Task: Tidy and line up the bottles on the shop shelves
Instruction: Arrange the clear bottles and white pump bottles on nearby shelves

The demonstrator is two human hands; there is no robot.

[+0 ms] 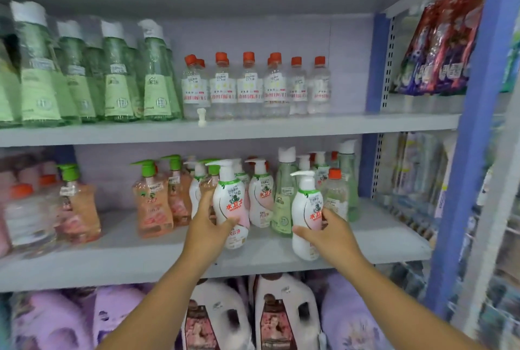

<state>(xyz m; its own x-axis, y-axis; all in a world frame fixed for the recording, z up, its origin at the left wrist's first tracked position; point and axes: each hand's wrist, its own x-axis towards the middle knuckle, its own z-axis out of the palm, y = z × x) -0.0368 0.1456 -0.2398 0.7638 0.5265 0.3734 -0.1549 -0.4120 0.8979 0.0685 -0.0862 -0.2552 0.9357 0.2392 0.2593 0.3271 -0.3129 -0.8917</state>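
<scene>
My left hand (209, 230) grips a white pump bottle with a pink side and red lettering (230, 203) near the front of the middle shelf (112, 259). My right hand (327, 233) grips a second white pump bottle of the same kind (305, 209), to the right of the first. Both bottles are upright. Behind them stand more white pump bottles (261, 197), orange pump bottles with green pumps (153, 203) and a green bottle with a white cap (284, 203).
The upper shelf (253, 127) carries tall green bottles (118, 79) and clear bottles with orange caps (249, 82). A small white cap (201, 116) lies at its front edge. Large jugs (284, 313) fill the shelf below. A blue upright post (472, 135) bounds the right side.
</scene>
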